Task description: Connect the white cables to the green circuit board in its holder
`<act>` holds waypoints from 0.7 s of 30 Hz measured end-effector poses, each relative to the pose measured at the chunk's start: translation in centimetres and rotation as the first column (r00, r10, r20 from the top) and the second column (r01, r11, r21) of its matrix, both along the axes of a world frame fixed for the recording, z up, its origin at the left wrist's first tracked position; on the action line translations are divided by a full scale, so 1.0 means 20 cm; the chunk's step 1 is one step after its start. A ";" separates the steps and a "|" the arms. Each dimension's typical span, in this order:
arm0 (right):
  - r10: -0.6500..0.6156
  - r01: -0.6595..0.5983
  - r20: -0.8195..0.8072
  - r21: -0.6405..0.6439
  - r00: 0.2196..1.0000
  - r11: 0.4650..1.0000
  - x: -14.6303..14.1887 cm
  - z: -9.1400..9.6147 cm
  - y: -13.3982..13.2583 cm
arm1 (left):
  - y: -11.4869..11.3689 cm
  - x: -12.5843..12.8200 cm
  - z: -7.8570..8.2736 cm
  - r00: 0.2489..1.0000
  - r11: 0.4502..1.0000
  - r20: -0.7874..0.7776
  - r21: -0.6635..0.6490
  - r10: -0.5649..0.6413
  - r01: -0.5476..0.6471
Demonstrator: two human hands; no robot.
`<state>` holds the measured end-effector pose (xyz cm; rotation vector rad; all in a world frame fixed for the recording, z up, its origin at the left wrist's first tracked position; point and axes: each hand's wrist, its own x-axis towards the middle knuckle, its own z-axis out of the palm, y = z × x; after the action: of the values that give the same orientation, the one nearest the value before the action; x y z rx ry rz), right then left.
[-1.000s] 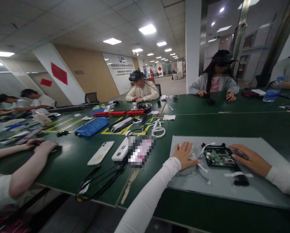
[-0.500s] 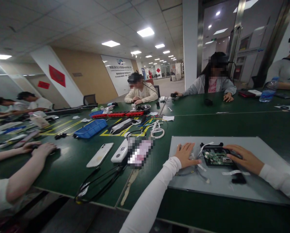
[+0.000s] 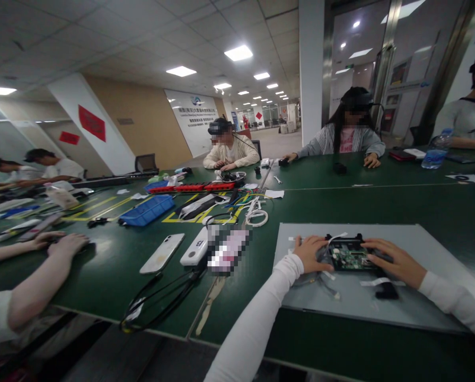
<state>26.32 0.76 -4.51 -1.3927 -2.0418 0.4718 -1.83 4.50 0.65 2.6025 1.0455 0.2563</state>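
A green circuit board (image 3: 349, 257) in a black frame lies on a large grey flat panel (image 3: 412, 239). My left hand (image 3: 312, 252) grips the frame's left side, its fingers curved along that edge and partly hiding it. On the opposite side my right hand (image 3: 398, 261) has its thumb and fingers around a black part (image 3: 384, 253) by the board; the hand covers much of this part. Thin wires with a small white connector (image 3: 336, 295) trail below my left hand. A strip of white tape (image 3: 380, 282) and a black piece (image 3: 386, 290) lie below the board.
Left of the panel lie a blurred phone (image 3: 227, 253), a white device (image 3: 195, 248), a white phone (image 3: 163, 253) and black cables (image 3: 161, 302). Beyond are a blue tray (image 3: 147, 210) and red strips (image 3: 192, 187). A co-worker's hands (image 3: 68, 244) rest at the left; others sit opposite.
My left hand has moved right from the loose wires to the board's left side, its spread fingers now curved. My right hand stays at the right side.
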 end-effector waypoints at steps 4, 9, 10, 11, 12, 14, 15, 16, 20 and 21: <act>-0.011 0.011 0.000 0.000 1.000 1.000 -0.02 0.01 -0.02 | -0.01 0.00 -0.01 1.000 0.999 -0.007 0.020 0.025 -0.025; -0.024 0.024 -0.063 0.006 0.998 1.000 -0.03 0.03 -0.05 | -0.03 0.01 -0.01 0.999 0.999 -0.010 0.016 0.042 -0.042; -0.029 0.029 -0.086 -0.004 0.996 1.000 -0.04 0.03 -0.06 | -0.03 0.00 -0.01 0.999 0.999 -0.003 0.016 0.039 -0.039; -0.036 0.034 -0.115 -0.018 0.993 0.999 -0.04 0.02 -0.06 | -0.03 0.00 -0.01 0.999 0.999 0.005 0.017 0.033 -0.033; -0.044 0.040 -0.151 -0.034 0.987 0.999 -0.04 0.02 -0.06 | -0.03 0.00 -0.01 1.000 1.000 0.011 0.017 0.025 -0.025; -0.062 0.047 -0.236 -0.066 0.970 0.997 -0.05 0.01 -0.07 | -0.03 0.00 -0.01 1.000 1.000 0.016 0.017 0.013 -0.014; -0.070 0.050 -0.279 -0.080 0.958 0.996 -0.06 0.01 -0.07 | -0.03 0.00 -0.01 1.000 1.000 0.015 0.018 0.010 -0.010; -0.077 0.050 -0.321 -0.093 0.944 0.994 -0.06 0.01 -0.08 | -0.03 0.00 -0.01 1.000 1.000 0.013 0.020 0.010 -0.010; -0.086 0.026 -0.475 -0.131 0.876 0.991 -0.09 0.03 -0.10 | -0.04 0.00 -0.02 1.000 1.000 0.013 0.021 0.022 -0.022; -0.094 0.025 -0.512 -0.141 0.854 0.990 -0.10 0.03 -0.11 | -0.04 0.00 -0.02 1.000 0.999 0.014 0.017 0.028 -0.028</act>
<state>24.33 -1.37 -3.82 -1.2276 -1.5439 0.8644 -1.79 3.77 0.20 2.5993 1.0809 0.2905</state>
